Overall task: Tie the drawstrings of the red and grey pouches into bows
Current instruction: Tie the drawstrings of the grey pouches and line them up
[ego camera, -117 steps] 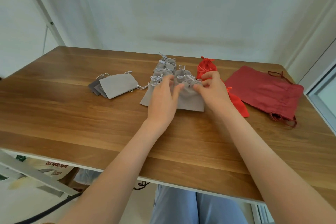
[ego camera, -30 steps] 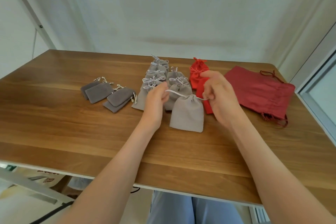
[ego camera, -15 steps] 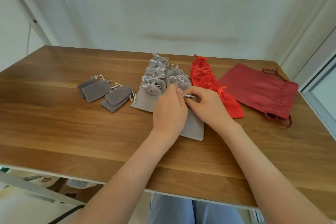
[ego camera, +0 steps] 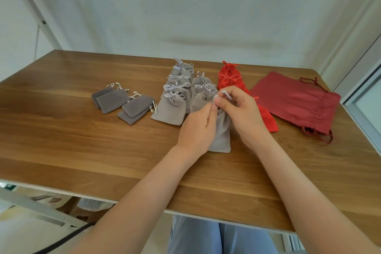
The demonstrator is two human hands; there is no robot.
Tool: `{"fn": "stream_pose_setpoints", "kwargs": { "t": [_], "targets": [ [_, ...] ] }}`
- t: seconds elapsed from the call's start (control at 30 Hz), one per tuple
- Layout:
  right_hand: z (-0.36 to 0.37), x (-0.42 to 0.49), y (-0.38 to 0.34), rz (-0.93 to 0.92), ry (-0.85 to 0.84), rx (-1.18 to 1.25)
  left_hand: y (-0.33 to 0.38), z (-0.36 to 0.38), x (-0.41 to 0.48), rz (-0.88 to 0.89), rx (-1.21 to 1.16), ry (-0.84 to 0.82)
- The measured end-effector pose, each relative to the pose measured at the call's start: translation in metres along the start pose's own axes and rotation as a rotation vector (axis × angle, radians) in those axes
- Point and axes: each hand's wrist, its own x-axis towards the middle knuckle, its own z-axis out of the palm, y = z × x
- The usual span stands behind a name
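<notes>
"Pinching that white string [ego camera: 225, 94] so high: why does the right hand [ego camera: 241, 113] hold it like that?"

"I judge a loop is being formed. Thumb and forefinger close narrowly on the string just above the gathered neck, so the loop stands free for wrapping. The left hand [ego camera: 198, 128], fingers curled, pinches the neck of the grey pouch [ego camera: 221, 134] and steadies it. The two hands touch at the fingertips."

"Where does that pouch lie?"

"Flat on the table [ego camera: 82, 140], a little right of centre, mouth toward twelve o'clock and bottom toward six, between the two wrists."

"And the rest?"

"Sorted by kind, it seems. At eleven o'clock from the hands, tied grey pouches [ego camera: 175, 107] overlap in two rows with their bows showing. At one o'clock lie small red pouches [ego camera: 228, 78], also bowed. At three o'clock a large dark red bag [ego camera: 296, 105] lies flat with its cords trailing. At nine o'clock four darker grey pouches [ego camera: 123, 103] lie with flat, undrawn mouths, so probably not done yet."

"What can't you make out?"

"The knot itself. Fingers cover it, so I cannot tell whether a first knot exists, or whether the left fingertips also catch a second string end. The right hand hides part of the red row, so I can't count those pouches. The farthest bows are too small to read."
</notes>
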Motion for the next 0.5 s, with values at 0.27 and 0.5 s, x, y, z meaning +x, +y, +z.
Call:
{"fn": "stream_pose_setpoints", "kwargs": {
  "t": [0.27,0.5],
  "targets": [
    [0.0010,-0.0005,-0.0017,-0.026,-0.066,-0.019,-0.0009,-0.0007,0.0013,0.012,-0.029,-0.061],
    [-0.0012,0.0025,-0.0009,0.020,-0.026,-0.069,-0.0058,0.0020,0.0080,-0.078,-0.136,-0.106]
  ]
}}
